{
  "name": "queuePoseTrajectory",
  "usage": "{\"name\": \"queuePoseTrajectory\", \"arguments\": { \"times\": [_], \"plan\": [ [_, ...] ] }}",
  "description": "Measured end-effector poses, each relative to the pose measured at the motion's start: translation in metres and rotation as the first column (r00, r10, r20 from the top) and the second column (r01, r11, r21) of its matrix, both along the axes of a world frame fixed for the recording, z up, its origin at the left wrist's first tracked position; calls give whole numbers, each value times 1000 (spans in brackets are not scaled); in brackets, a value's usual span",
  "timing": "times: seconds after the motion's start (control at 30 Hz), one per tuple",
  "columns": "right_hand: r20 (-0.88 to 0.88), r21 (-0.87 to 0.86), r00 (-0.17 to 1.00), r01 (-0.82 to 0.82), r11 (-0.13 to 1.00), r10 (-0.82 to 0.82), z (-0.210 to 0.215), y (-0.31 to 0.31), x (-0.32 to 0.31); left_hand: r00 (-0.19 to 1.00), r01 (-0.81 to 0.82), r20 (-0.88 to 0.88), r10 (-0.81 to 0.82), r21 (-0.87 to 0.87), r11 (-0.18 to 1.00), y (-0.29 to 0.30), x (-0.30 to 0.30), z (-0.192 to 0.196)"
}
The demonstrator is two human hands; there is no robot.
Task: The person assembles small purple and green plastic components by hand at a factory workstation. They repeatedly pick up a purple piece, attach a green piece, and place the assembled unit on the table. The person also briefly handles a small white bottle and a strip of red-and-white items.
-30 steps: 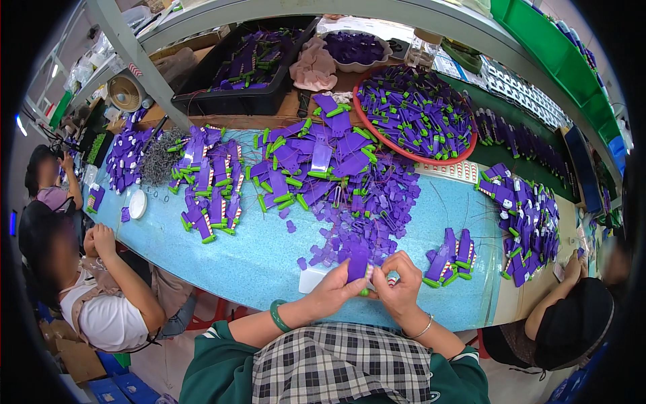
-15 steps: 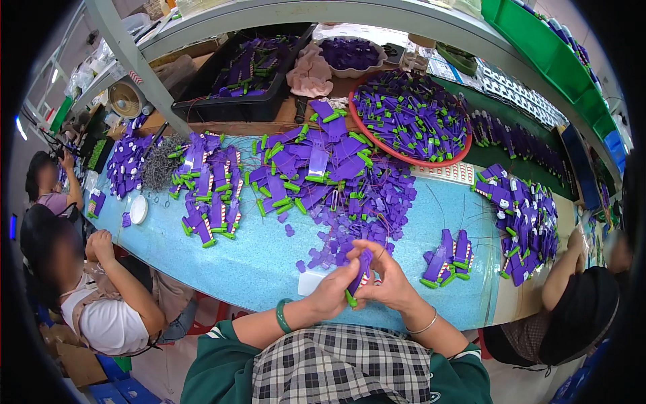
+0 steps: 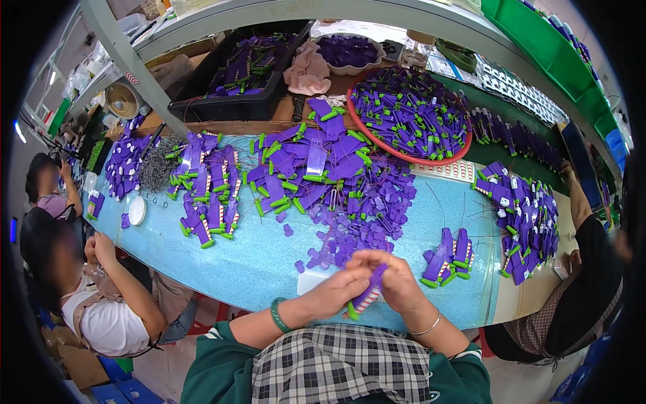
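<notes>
Close to the table's front edge, my left hand (image 3: 336, 291) is closed on a purple plastic piece (image 3: 370, 291) with a green end and a red-and-white striped strip. The piece is tilted, its green end pointing down toward me. My right hand (image 3: 398, 286) is closed against its upper part, its fingertips meeting those of the left. What the fingertips cover is hidden. Just beyond the hands lies a heap of small purple plastic parts (image 3: 356, 232). To the right lie a few striped purple-and-green pieces (image 3: 447, 259), like the one I hold.
A red round basket (image 3: 431, 163) of purple-and-green pieces stands at the back, beside a black tray (image 3: 195, 111). More piles lie left (image 3: 208, 188) and right (image 3: 528, 229). A shelf post (image 3: 131, 64) rises at the back left. Co-workers sit on both sides.
The held piece has turned so its striped face shows more, and my right fingers have curled in over its top. The co-worker at right has stretched an arm toward the back.
</notes>
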State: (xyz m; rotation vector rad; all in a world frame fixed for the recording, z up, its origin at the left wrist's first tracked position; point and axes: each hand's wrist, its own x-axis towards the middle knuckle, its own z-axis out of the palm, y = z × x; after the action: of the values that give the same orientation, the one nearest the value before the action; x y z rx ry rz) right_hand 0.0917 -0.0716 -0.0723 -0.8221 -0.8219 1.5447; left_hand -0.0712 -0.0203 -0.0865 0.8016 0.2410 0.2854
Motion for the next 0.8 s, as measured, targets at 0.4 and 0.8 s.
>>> {"name": "queuePoseTrajectory", "arguments": {
  "times": [0.4,0.8],
  "plan": [
    [-94,-189,995,-33,981,15,7,7,2,820,-357,546,173,723,-591,29,-17,24],
    [-92,-337,990,-135,932,110,7,-3,-11,831,-410,552,72,695,-590,20,-20,26]
  ]
}}
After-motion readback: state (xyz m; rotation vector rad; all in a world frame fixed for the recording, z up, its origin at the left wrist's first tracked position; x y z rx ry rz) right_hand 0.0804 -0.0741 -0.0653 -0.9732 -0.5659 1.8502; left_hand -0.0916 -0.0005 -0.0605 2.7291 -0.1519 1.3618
